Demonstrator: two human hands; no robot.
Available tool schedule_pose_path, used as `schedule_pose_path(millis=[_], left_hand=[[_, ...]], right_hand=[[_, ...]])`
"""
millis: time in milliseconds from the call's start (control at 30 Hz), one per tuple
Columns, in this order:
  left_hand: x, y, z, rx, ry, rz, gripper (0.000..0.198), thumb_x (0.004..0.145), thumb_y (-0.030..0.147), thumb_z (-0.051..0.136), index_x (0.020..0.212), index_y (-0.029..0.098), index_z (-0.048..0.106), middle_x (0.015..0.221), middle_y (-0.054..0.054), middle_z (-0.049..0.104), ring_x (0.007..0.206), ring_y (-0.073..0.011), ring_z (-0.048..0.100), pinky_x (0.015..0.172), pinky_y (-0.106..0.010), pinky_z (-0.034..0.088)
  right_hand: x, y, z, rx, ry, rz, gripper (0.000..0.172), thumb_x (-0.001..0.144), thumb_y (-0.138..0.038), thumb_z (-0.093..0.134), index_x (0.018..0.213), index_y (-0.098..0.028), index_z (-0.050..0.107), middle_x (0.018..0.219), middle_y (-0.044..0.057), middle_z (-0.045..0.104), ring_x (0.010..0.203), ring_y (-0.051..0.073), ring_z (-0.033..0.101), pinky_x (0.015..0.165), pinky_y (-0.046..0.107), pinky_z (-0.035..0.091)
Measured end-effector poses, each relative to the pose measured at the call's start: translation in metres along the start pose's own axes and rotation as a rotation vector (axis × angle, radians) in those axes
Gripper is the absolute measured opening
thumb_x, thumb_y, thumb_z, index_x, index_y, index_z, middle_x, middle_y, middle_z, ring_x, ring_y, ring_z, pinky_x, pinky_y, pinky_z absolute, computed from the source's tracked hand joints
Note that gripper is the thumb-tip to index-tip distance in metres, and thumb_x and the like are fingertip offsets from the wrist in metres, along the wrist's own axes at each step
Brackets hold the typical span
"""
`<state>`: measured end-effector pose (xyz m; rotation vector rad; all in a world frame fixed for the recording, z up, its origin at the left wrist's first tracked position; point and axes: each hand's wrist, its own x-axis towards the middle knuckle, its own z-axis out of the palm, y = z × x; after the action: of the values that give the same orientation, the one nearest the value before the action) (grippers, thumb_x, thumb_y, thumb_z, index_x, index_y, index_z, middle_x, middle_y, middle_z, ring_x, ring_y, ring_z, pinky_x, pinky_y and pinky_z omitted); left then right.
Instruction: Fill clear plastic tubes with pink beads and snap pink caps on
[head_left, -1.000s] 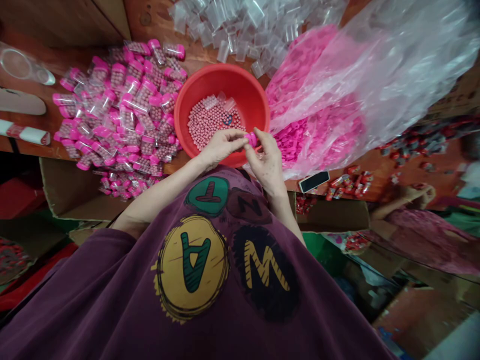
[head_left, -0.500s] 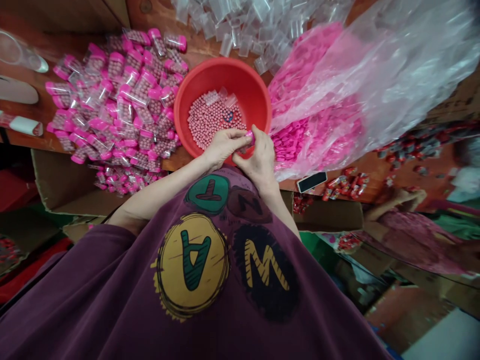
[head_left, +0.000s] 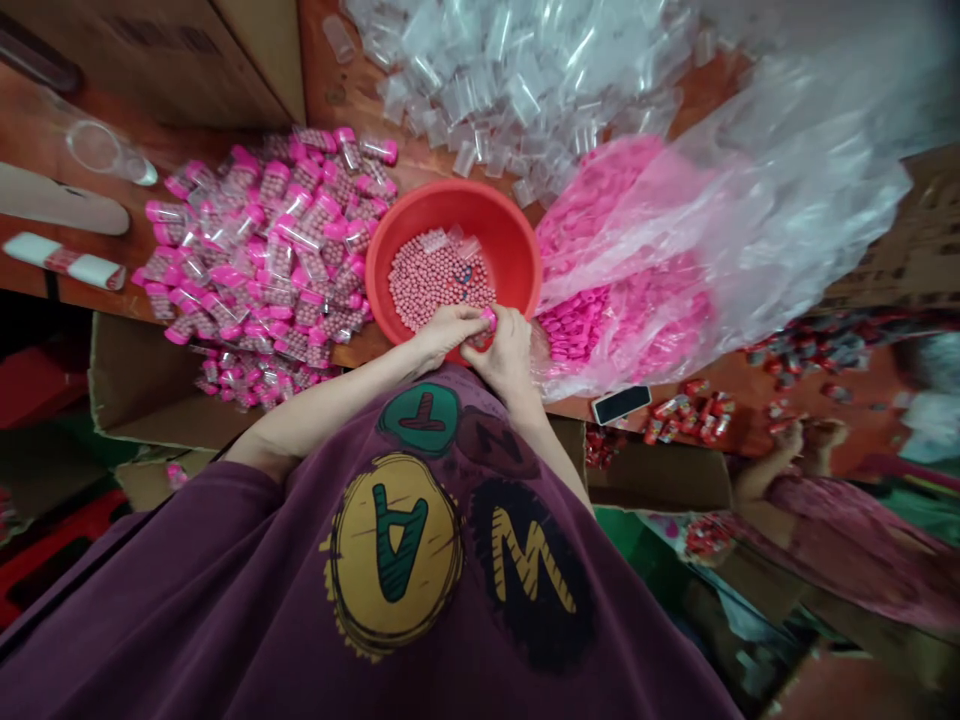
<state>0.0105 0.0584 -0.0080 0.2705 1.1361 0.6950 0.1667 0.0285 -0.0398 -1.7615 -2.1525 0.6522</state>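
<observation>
From my remote seat, the pink-capped tube [head_left: 489,320] is the thing to watch: it is held over the near side of the red plastic bowl [head_left: 517,250], with only its pink end showing between the left hand [head_left: 450,335] and the right hand [head_left: 510,355]. The fingers of both hands are drawn together and clamped on it. The main risk, as I judge it, is a slip from that small, smooth grip, which could drop the tube into the bowl. A knock against the rim could also spill the pink beads [head_left: 439,285]. Counting outward, I get one tube in hand, and two clear tubes [head_left: 450,242] lying on the beads inside the bowl. Left of the bowl lies one heap of filled pink-capped tubes [head_left: 277,250], dozens at least (too many and too overlapped for me to count). Beyond the bowl is one heap of empty clear tubes [head_left: 517,90], also uncountable. To its right is one clear plastic bag [head_left: 712,230] of pink caps, with one phone [head_left: 621,404] farther out and a co-worker's two hands [head_left: 821,438] well beyond that.
</observation>
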Motion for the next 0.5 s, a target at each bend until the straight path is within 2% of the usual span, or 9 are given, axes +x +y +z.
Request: schedule_pose_path(millis=[167,233,300,367,433,500], left_hand=[[0.007,-0.006,-0.009,0.006,0.076,-0.026,0.021,0.083,0.004,0.083,0.068,0.014,0.073,0.063,0.002,0.07,0.061,-0.0084,0.061,0.067,-0.021,0.048],[0.011,-0.005,-0.01,0.011,0.13,-0.038,0.023,0.085,0.003,0.081,0.067,0.014,0.072,0.061,0.002,0.069,0.059,-0.0086,0.06,0.066,-0.022,0.047],[0.016,0.001,-0.014,0.035,0.204,-0.025,0.023,0.087,0.004,0.081,0.069,0.015,0.071,0.06,0.003,0.067,0.058,-0.0088,0.058,0.064,-0.023,0.045],[0.025,0.013,-0.026,0.085,0.279,0.068,0.021,0.086,0.007,0.085,0.073,0.015,0.071,0.063,0.004,0.068,0.06,-0.0086,0.057,0.065,-0.023,0.044],[0.034,0.03,-0.051,0.153,0.376,0.252,0.021,0.083,0.013,0.091,0.076,0.016,0.071,0.07,0.004,0.072,0.067,-0.0089,0.059,0.071,-0.023,0.047],[0.041,0.051,-0.086,0.222,0.499,0.476,0.019,0.089,0.02,0.09,0.084,0.017,0.072,0.082,0.003,0.076,0.08,-0.0106,0.066,0.085,-0.024,0.053]], right_hand=[[0.006,-0.001,0.013,0.037,-0.107,0.001,0.066,0.086,-0.041,0.077,0.142,-0.01,0.062,0.132,0.026,0.075,0.127,0.043,0.069,0.111,0.064,0.056],[0.007,0.0,0.019,0.089,-0.14,-0.022,0.072,0.089,-0.042,0.075,0.152,-0.01,0.056,0.143,0.027,0.071,0.137,0.043,0.067,0.115,0.065,0.055],[0.008,0.006,0.027,0.168,-0.135,-0.054,0.088,0.091,-0.048,0.077,0.165,-0.013,0.044,0.162,0.028,0.06,0.152,0.042,0.058,0.122,0.067,0.052],[0.008,0.018,0.036,0.229,-0.086,-0.054,0.1,0.092,-0.056,0.078,0.172,-0.013,0.035,0.172,0.029,0.05,0.162,0.042,0.05,0.128,0.067,0.048],[0.008,0.032,0.046,0.242,-0.038,-0.012,0.087,0.097,-0.058,0.071,0.165,-0.011,0.045,0.165,0.03,0.058,0.156,0.042,0.056,0.128,0.068,0.049],[0.008,0.045,0.053,0.23,-0.066,0.023,0.068,0.101,-0.053,0.063,0.152,-0.008,0.06,0.147,0.03,0.071,0.139,0.042,0.069,0.121,0.068,0.055]])
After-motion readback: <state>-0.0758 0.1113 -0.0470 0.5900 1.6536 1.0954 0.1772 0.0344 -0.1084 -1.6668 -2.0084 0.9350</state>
